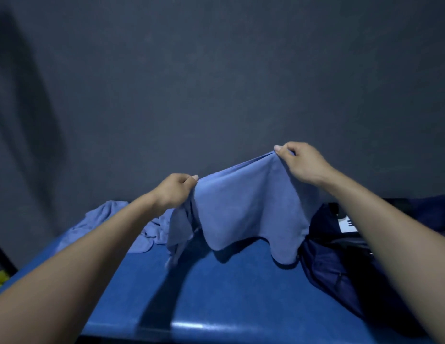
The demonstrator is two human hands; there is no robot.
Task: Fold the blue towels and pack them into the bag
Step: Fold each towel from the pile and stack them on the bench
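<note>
Both hands hold one blue towel (pixel 248 209) up over the blue table (pixel 241 294). The left hand (pixel 173 192) pinches one upper corner, the right hand (pixel 303 162) pinches the other and sits higher, so the top edge slants. The towel's lower edge hangs just above the table — possibly brushing it. More blue towels (pixel 109 219) lie crumpled at the far left. A dark bag (pixel 340 264) sits on the right, partly under the right forearm.
</note>
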